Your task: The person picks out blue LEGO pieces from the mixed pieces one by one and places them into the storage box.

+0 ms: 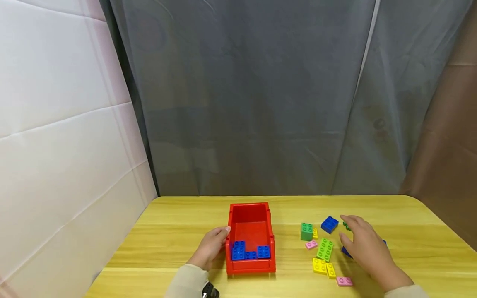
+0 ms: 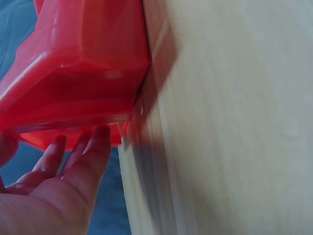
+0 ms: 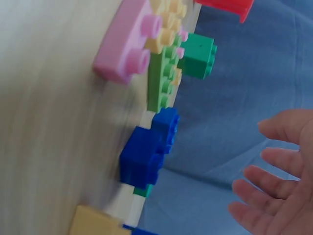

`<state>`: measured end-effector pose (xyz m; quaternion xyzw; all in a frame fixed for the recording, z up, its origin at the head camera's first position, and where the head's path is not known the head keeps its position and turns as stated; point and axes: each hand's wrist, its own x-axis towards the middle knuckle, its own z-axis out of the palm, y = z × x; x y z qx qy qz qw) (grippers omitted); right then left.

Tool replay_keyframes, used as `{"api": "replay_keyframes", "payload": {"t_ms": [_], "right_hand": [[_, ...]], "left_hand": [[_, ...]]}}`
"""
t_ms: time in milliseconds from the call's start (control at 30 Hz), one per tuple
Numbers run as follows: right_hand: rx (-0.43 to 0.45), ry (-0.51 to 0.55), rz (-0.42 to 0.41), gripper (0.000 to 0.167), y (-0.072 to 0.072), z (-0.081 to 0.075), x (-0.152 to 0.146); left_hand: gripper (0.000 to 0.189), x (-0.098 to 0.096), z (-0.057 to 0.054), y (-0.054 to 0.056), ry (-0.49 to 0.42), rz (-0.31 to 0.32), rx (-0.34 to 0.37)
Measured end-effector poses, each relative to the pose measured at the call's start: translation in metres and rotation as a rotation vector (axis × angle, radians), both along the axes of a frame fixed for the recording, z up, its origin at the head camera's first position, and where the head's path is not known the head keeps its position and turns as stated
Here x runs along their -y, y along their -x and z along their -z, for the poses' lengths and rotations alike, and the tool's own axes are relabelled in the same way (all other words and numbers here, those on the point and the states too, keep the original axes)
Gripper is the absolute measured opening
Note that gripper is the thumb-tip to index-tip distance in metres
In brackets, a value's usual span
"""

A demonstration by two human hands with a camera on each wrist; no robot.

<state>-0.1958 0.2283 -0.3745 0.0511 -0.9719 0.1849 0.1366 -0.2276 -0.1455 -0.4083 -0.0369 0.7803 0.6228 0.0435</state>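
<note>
A red storage bin (image 1: 251,265) stands left of centre on the table, with several blue bricks (image 1: 238,251) at its near end. My left hand (image 1: 211,247) holds the bin's left side, its thumb at the rim; in the left wrist view the fingers (image 2: 93,164) lie along the red wall. Over the loose bricks on the right, my right hand (image 1: 367,248) hovers with spread fingers and holds nothing. It partly covers a blue brick (image 1: 346,251) and a small green piece (image 1: 346,226). Another blue brick (image 1: 329,224) lies to its left.
Between bin and right hand lie a green brick (image 1: 307,231), a lime brick (image 1: 325,250), yellow bricks (image 1: 319,266) and pink bricks (image 1: 344,282). The right wrist view also shows a yellow brick (image 3: 95,223). A grey curtain (image 1: 242,103) hangs behind the wooden table (image 1: 179,215).
</note>
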Motion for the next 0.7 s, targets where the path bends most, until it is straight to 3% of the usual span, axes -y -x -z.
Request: {"api": "replay_keyframes", "payload": {"t_ms": [333, 700], "right_hand": [[0.190, -0.058, 0.033, 0.053, 0.008, 0.011, -0.010], [0.315, -0.114, 0.037, 0.051, 0.016, 0.022, -0.016]], "left_hand": [[0.052, 0.000, 0.001, 0.000, 0.001, 0.003, -0.008], [0.051, 0.000, 0.000, 0.000, 0.006, 0.000, 0.002]]}}
